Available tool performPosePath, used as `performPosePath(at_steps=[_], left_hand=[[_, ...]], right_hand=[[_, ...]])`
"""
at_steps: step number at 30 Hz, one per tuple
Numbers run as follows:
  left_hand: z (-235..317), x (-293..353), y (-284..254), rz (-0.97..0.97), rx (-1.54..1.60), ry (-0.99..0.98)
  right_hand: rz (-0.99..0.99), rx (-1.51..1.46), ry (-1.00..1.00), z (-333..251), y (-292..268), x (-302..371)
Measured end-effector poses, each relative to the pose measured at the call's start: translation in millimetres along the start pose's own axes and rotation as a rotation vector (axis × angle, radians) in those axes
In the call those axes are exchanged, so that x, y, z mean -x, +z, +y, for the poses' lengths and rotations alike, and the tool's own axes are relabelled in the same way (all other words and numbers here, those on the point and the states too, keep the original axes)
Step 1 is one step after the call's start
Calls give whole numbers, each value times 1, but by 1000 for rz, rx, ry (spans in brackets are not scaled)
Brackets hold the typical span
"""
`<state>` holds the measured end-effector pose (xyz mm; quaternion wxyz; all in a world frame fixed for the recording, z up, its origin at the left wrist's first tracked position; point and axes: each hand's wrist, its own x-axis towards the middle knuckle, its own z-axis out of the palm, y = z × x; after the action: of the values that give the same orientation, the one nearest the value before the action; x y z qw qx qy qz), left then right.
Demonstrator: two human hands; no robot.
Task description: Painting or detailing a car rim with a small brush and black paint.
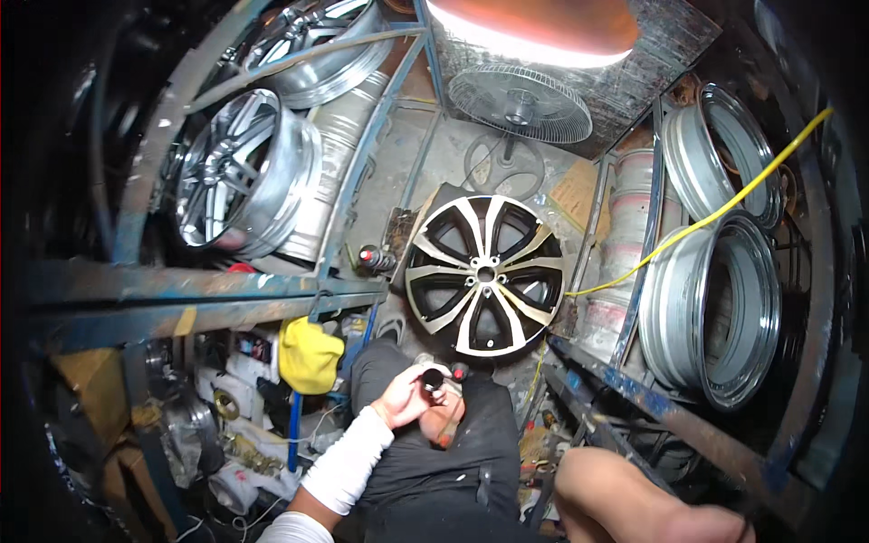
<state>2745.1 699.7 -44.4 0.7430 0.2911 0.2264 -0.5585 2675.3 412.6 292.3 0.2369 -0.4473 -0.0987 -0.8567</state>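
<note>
My left hand [404, 398], in a white sleeve pushed part-way up the forearm, is held above my lap. Its fingers are wrapped round a short dark cylinder with a round end [433, 377], seen nearly end-on. A small red-tipped part [459, 372] shows just beside it; whether the two are joined I cannot tell. Below lies a skin-toned patch [442, 422] that is too unclear to name. My bare right arm is bent at the lower right, and its hand is outside the picture. Ahead of my lap lies a black and silver alloy wheel [486, 273], face up.
A standing fan [520, 104] is at the back. Metal racks hold chrome rims [240, 172] on the left and silver rims [715, 312] on the right. A yellow hose [701, 223] crosses the right side. A spray can [376, 258] and a yellow cloth [310, 356] are left of the wheel.
</note>
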Motion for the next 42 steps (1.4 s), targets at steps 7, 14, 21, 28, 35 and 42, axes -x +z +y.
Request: performPosePath(at_steps=[7,14,21,28,35,42], left_hand=[[58,-196,-135,-57,-78,16],[33,-309,-239,-145,44,119],[0,-277,-268,-261,134,239],[-3,-255,-275,-384,44,294],[14,-238,-297,-329,31,415],[17,-239,-316,-270,-1,412]], right_hand=[[-660,465,577,52,-217,360],[-581,-912,2340,-53,-369,566],[-680,-992,2253,-124,-359,569],[-542,-398,1820,-181,-369,526],[-314,-177,1724,-159,-395,480],[-407,-115,1640,-69,-363,509]])
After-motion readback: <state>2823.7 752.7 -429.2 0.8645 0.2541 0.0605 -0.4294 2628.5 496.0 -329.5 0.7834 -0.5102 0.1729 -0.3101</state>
